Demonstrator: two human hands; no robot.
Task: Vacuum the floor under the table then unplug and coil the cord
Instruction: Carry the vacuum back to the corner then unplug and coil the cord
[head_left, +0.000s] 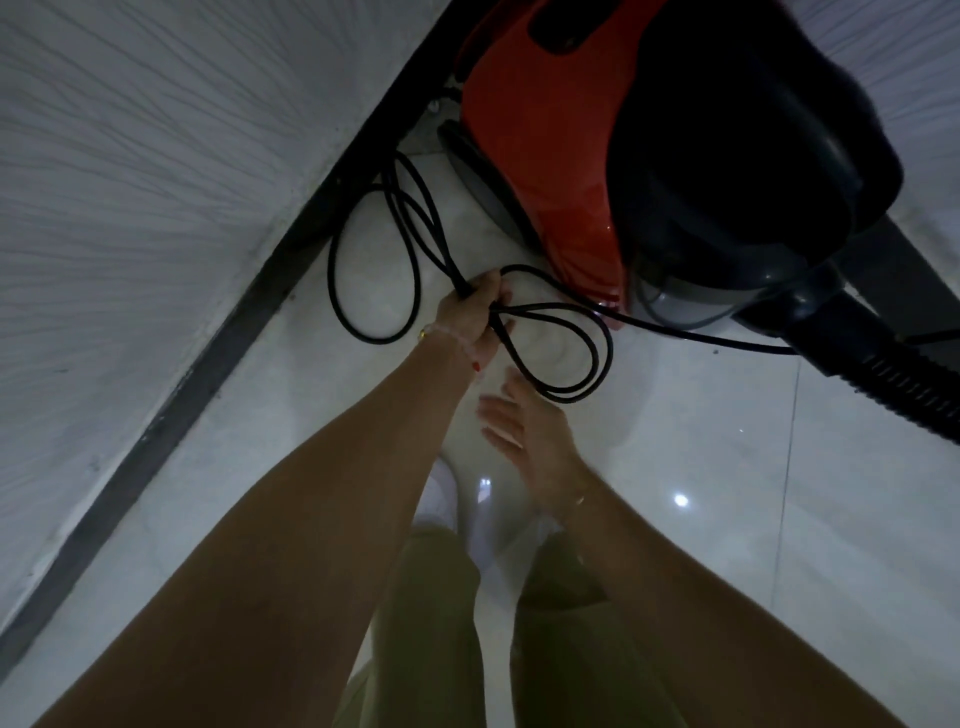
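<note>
A red and black canister vacuum (571, 156) stands on the glossy floor at the upper right. Its black cord (415, 260) lies in several loops beside it. My left hand (475, 317) is closed around the bunched loops, which fan out above and to the right of my fist. One strand runs right from the bunch to the base of the vacuum. My right hand (524, 431) hovers just below the lower loop with fingers spread, holding nothing. The plug is not visible.
A white textured wall (156, 182) with a dark skirting strip (218, 332) runs diagonally on the left. The vacuum's ribbed black hose (904, 384) stretches off to the right. My legs in olive trousers (441, 623) are below, on shiny white floor tiles (727, 519).
</note>
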